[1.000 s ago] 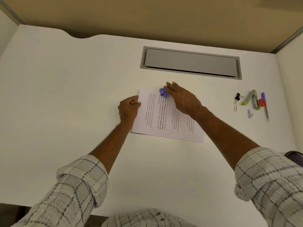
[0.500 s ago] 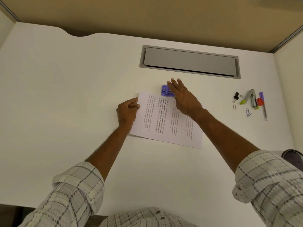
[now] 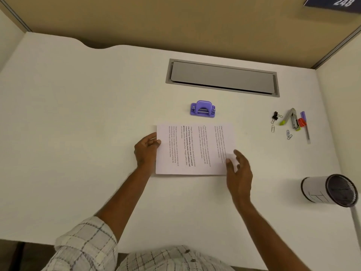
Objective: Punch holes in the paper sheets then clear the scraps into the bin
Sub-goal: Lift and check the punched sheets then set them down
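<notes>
The paper sheets [image 3: 195,149] lie flat on the desk [image 3: 97,133], near the hole punch [image 3: 202,109] but apart from it; the left hand [image 3: 146,151] pinches their left edge; the right hand [image 3: 239,173], fingers loose, grips nothing at the right edge; square the stack before feeding it into the punch.

Paper sheets [image 3: 195,149], matt white, were pinched by the left hand [image 3: 146,151]. Beyond that grip, the hole punch [image 3: 202,109] was smooth purple plastic; the desk [image 3: 78,133], smooth and matt.
</notes>
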`<state>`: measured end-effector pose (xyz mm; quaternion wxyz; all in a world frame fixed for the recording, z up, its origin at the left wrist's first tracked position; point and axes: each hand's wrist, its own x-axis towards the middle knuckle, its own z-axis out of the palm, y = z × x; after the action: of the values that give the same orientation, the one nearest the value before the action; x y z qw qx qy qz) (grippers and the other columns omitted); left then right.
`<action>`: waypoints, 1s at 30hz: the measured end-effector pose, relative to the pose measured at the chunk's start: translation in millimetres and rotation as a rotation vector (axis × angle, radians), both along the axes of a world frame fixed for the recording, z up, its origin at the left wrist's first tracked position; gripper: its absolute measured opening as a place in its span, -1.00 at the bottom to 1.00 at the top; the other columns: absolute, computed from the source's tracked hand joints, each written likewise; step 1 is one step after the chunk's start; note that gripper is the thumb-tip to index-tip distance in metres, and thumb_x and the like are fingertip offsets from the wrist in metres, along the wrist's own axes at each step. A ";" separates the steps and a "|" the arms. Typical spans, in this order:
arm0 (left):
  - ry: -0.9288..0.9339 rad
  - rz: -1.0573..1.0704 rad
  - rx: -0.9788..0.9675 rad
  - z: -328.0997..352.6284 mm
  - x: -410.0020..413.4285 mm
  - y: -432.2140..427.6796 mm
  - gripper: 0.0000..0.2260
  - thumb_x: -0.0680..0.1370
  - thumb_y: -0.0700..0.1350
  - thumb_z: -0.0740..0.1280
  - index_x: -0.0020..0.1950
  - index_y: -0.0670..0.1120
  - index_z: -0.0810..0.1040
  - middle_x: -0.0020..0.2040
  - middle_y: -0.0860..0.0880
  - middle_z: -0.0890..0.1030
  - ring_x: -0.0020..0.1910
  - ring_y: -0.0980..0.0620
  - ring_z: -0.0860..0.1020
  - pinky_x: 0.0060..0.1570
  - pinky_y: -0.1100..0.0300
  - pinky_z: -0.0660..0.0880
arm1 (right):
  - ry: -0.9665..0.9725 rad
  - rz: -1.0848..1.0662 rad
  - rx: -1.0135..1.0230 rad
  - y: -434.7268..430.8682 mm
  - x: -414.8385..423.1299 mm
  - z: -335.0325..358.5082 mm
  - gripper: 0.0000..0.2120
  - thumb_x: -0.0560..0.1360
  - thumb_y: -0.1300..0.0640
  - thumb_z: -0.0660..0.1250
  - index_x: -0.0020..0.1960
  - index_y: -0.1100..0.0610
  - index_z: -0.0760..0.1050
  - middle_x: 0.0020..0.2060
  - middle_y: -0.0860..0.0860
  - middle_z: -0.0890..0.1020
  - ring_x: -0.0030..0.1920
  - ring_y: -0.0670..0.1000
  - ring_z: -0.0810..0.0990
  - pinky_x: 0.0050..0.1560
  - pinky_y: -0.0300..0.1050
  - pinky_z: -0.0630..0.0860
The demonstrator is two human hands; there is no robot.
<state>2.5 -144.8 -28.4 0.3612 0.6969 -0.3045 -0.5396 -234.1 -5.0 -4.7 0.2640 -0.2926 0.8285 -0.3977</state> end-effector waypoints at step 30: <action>0.204 -0.691 0.099 53.4 21.5 32.5 -0.74 0.61 0.10 0.38 0.28 0.10 0.64 0.13 0.01 0.74 0.07 0.00 0.73 0.01 0.16 0.66 | -0.680 0.153 -0.027 40.9 -8.0 33.2 -0.69 0.58 0.27 0.36 0.31 0.13 0.51 0.13 0.05 0.72 0.13 0.13 0.70 0.11 0.13 0.65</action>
<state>24.0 -112.3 25.0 0.1518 0.5121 -0.4577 -0.7108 -242.0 35.9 28.5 0.5501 -0.2082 0.6636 -0.4623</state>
